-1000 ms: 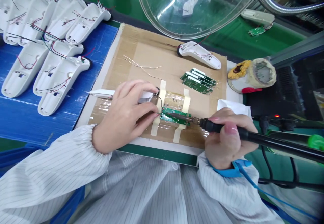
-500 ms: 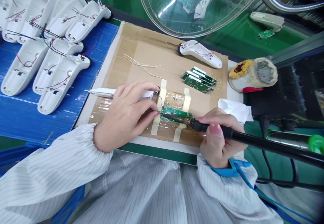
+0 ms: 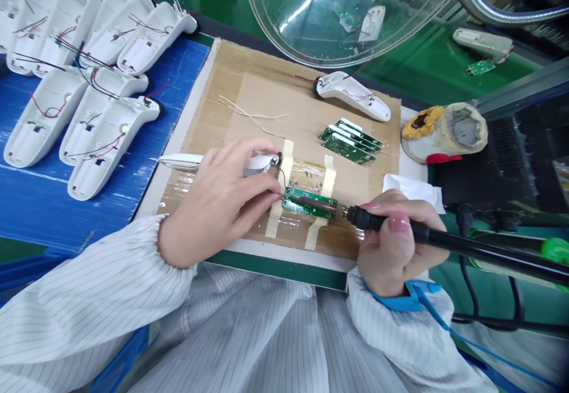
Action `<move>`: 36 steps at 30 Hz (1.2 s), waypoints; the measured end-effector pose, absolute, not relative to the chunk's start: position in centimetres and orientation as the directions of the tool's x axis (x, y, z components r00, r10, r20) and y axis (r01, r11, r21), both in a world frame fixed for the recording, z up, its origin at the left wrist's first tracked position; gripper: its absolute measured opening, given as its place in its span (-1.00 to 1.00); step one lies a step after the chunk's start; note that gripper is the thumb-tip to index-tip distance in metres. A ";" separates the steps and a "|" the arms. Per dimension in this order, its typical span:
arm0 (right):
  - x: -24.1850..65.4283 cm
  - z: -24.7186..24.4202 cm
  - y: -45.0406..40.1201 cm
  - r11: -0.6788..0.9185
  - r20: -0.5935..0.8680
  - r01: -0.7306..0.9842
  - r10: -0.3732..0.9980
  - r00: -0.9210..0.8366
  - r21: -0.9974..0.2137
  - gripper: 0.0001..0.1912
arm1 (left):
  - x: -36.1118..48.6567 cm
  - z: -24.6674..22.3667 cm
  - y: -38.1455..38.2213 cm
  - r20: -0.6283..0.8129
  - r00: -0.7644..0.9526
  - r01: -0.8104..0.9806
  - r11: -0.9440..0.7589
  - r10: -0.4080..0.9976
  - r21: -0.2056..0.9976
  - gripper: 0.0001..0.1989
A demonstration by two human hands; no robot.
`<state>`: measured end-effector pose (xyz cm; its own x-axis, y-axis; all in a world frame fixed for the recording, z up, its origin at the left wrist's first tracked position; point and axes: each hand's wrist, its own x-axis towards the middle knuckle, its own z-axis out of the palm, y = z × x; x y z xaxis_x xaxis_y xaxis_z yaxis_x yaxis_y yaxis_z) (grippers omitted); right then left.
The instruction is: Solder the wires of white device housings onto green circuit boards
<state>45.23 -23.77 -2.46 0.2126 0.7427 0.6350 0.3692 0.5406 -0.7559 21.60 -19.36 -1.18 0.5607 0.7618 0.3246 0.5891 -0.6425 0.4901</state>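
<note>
A small green circuit board (image 3: pixel 306 193) lies on the taped cardboard in front of me. My left hand (image 3: pixel 222 197) pinches a thin wire at the board's left end, its thumb and index fingertips almost touching the edge. Beneath that hand lies a white plastic shell (image 3: pixel 180 160), partly hidden, and a dark wire (image 3: pixel 283 175) curves from its black end toward the board. My right hand (image 3: pixel 400 245) is closed around a soldering iron (image 3: pixel 368 219). The iron's tip sits over the left part of the board; whether it touches cannot be made out.
Several green boards (image 3: pixel 351 144) lie stacked behind, near another white shell (image 3: pixel 355 93). Loose solder wire (image 3: pixel 253 117) rests on the cardboard (image 3: pixel 262 88). Wired shells fill the blue surface (image 3: pixel 178 85) at left. A magnifier lens (image 3: pixel 311 37) overhangs the back; a sponge holder (image 3: pixel 444 132) stands right.
My right hand has drawn the soldering iron slightly to the right, its tip still over the board. My left hand keeps its pinch on the wire with little movement.
</note>
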 end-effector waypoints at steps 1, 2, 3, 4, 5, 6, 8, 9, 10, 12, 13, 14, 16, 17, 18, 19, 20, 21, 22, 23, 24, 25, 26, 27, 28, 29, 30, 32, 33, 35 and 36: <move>45.2 -2.5 -23.8 0.532 0.625 0.369 0.752 0.208 -0.762 -0.82 | 21.6 -1.0 -19.3 0.315 0.566 0.590 -0.641 0.762 0.490 -0.85; 45.2 -2.5 -23.8 0.521 0.616 0.375 0.761 0.202 -0.767 -0.82 | 21.6 -0.9 -19.2 0.305 0.571 0.596 -0.640 0.762 0.484 -0.85; 45.3 -2.5 -23.9 0.512 0.609 0.384 0.768 0.195 -0.768 -0.82 | 21.7 -0.8 -19.2 0.295 0.576 0.604 -0.640 0.762 0.475 -0.84; 45.3 -2.6 -23.9 0.506 0.607 0.395 0.772 0.189 -0.767 -0.82 | 21.7 -0.7 -19.2 0.285 0.579 0.613 -0.639 0.763 0.465 -0.84; 45.3 -2.6 -23.9 0.505 0.608 0.403 0.772 0.184 -0.763 -0.81 | 21.7 -0.6 -19.1 0.273 0.583 0.620 -0.636 0.766 0.460 -0.83; 45.3 -2.7 -23.9 0.505 0.610 0.409 0.771 0.182 -0.760 -0.81 | 21.8 -0.5 -19.1 0.261 0.585 0.625 -0.632 0.768 0.458 -0.83; 45.4 -2.8 -23.9 0.496 0.600 0.411 0.780 0.174 -0.765 -0.81 | 21.9 -0.3 -19.1 0.243 0.586 0.630 -0.623 0.773 0.463 -0.82; 45.4 -2.8 -23.9 0.491 0.594 0.413 0.786 0.169 -0.767 -0.81 | 21.9 -0.3 -19.0 0.234 0.587 0.632 -0.619 0.775 0.466 -0.82; 45.4 -2.9 -23.9 0.488 0.591 0.416 0.790 0.164 -0.768 -0.80 | 22.0 -0.2 -19.0 0.225 0.588 0.635 -0.615 0.777 0.467 -0.82; 45.4 -2.9 -23.9 0.487 0.588 0.421 0.795 0.150 -0.766 -0.80 | 22.0 -0.1 -19.0 0.212 0.586 0.641 -0.607 0.782 0.470 -0.82; 45.4 -2.9 -23.9 0.491 0.590 0.421 0.795 0.143 -0.763 -0.80 | 22.0 0.0 -19.0 0.203 0.584 0.644 -0.601 0.786 0.474 -0.82; 45.3 -2.9 -23.9 0.493 0.590 0.420 0.796 0.136 -0.762 -0.81 | 22.0 0.1 -19.0 0.195 0.584 0.646 -0.596 0.788 0.477 -0.82; 45.3 -2.8 -23.9 0.495 0.589 0.417 0.797 0.131 -0.762 -0.81 | 22.1 0.2 -19.0 0.180 0.582 0.650 -0.587 0.793 0.483 -0.81; 45.3 -2.8 -23.8 0.499 0.596 0.414 0.790 0.143 -0.761 -0.81 | 22.1 0.2 -19.0 0.177 0.582 0.651 -0.585 0.794 0.483 -0.81; 45.3 -2.7 -23.8 0.501 0.602 0.413 0.782 0.160 -0.760 -0.81 | 22.1 0.2 -19.0 0.175 0.583 0.652 -0.585 0.794 0.483 -0.81; 45.5 -2.6 -23.8 0.497 0.609 0.414 0.767 0.200 -0.762 -0.81 | 22.1 0.2 -19.0 0.174 0.583 0.653 -0.585 0.794 0.482 -0.81; 45.7 -2.5 -23.8 0.488 0.614 0.414 0.745 0.262 -0.769 -0.81 | 22.1 0.2 -19.0 0.171 0.582 0.654 -0.583 0.795 0.481 -0.81; 46.0 -2.3 -23.7 0.467 0.606 0.410 0.720 0.338 -0.783 -0.81 | 22.2 0.2 -18.9 0.170 0.582 0.655 -0.583 0.795 0.481 -0.81; 46.4 -2.0 -23.7 0.434 0.581 0.399 0.695 0.422 -0.808 -0.80 | 22.2 0.2 -18.9 0.169 0.582 0.656 -0.583 0.795 0.480 -0.81; 46.9 -1.8 -23.6 0.402 0.549 0.376 0.664 0.508 -0.835 -0.78 | 22.2 0.2 -18.9 0.168 0.583 0.658 -0.583 0.795 0.477 -0.81; 47.4 -1.4 -23.5 0.383 0.515 0.345 0.626 0.586 -0.857 -0.74 | 22.2 0.2 -18.9 0.171 0.582 0.659 -0.585 0.795 0.473 -0.81; 48.1 -1.1 -23.4 0.375 0.484 0.312 0.598 0.638 -0.873 -0.71 | 22.2 0.2 -18.9 0.180 0.582 0.657 -0.589 0.793 0.471 -0.82; 48.7 -0.8 -23.3 0.382 0.475 0.296 0.574 0.667 -0.876 -0.69 | 22.2 0.1 -18.9 0.188 0.582 0.653 -0.593 0.791 0.471 -0.82; 49.5 -0.6 -23.2 0.400 0.492 0.306 0.540 0.683 -0.864 -0.69 | 22.2 0.1 -18.9 0.199 0.583 0.645 -0.597 0.788 0.476 -0.83; 50.4 -0.4 -23.2 0.421 0.536 0.350 0.498 0.682 -0.837 -0.72 | 22.1 0.0 -18.9 0.217 0.583 0.629 -0.604 0.783 0.489 -0.83; 51.4 -0.4 -23.1 0.427 0.595 0.424 0.453 0.664 -0.799 -0.77 | 22.0 -0.1 -18.9 0.239 0.581 0.607 -0.610 0.778 0.510 -0.83; 52.5 -0.5 -23.1 0.408 0.656 0.515 0.427 0.622 -0.754 -0.82 | 21.8 -0.2 -18.9 0.266 0.574 0.577 -0.613 0.774 0.540 -0.83; 54.9 -1.1 -23.2 0.318 0.746 0.697 0.469 0.473 -0.643 -0.78 | 21.5 -0.6 -18.9 0.325 0.558 0.499 -0.622 0.764 0.604 -0.82; 56.0 -1.5 -23.2 0.265 0.722 0.764 0.597 0.348 -0.588 -0.71 | 21.2 -0.7 -18.8 0.352 0.552 0.464 -0.629 0.756 0.624 -0.83; 57.4 -2.1 -23.2 0.199 0.630 0.834 0.748 0.210 -0.514 -0.60 | 20.8 -1.1 -18.8 0.383 0.560 0.426 -0.652 0.734 0.627 -0.82; 57.6 -2.3 -23.2 0.172 0.645 0.842 0.725 0.243 -0.511 -0.57 | 20.6 -1.2 -18.8 0.391 0.572 0.420 -0.667 0.721 0.615 -0.82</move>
